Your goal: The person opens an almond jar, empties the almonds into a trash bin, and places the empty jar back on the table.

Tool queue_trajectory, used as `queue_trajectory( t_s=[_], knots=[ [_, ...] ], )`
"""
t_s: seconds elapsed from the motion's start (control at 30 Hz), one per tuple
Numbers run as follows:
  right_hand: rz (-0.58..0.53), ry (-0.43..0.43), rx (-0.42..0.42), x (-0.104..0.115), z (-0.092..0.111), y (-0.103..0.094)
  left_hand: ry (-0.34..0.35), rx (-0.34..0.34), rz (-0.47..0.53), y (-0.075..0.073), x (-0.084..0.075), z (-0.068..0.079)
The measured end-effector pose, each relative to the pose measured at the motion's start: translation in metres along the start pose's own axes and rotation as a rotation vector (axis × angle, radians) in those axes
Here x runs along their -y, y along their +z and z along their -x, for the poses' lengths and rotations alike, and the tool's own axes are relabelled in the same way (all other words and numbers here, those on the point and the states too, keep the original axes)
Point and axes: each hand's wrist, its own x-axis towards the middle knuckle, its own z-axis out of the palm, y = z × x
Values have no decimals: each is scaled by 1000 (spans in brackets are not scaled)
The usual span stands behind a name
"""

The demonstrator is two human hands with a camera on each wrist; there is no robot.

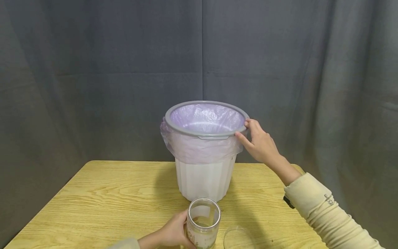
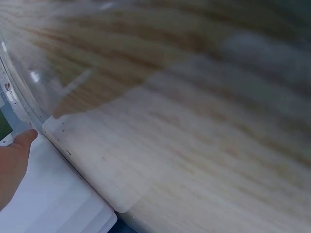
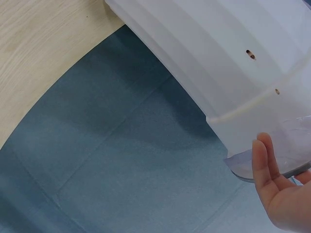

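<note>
A white ribbed trash bin [image 1: 203, 178] stands upright on the table, lined with a pale purple plastic bag [image 1: 199, 150] folded over its outside. A grey rim ring [image 1: 214, 136] sits round the bin's mouth. My right hand [image 1: 262, 145] grips this ring at the right side, thumb at the front of the rim. In the right wrist view, that hand's fingers [image 3: 260, 162] lie along the outside of the bag. In front of the bin, my left hand [image 1: 174, 230] holds a clear, lidless jar [image 1: 203, 235] with printing on its wall. Something dark lies low inside the jar.
A clear round lid [image 1: 238, 238] lies on the wooden table [image 1: 109, 200], to the right of the jar. Behind the table hangs a grey curtain [image 1: 109, 86]. The table's rounded edge [image 3: 48, 90] shows beside the bin in the right wrist view.
</note>
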Motion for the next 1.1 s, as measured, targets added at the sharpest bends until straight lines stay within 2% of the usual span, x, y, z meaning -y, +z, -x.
queue_trajectory(
  t_s=[0.17,0.5,0.73,0.97,1.1],
  knots=[
    [1,2,-1,-1,0,1,-9,-7,18,2,0,1],
    [1,4,-2,-1,1,1,-94,8,84,3,0,4],
    [-1,9,-2,0,1,1,-71,27,123,5,4,5],
    [1,3,-1,0,0,1,-38,24,83,6,8,5],
    [2,-1,-3,0,0,0,-13,39,137,6,9,4]
  ],
)
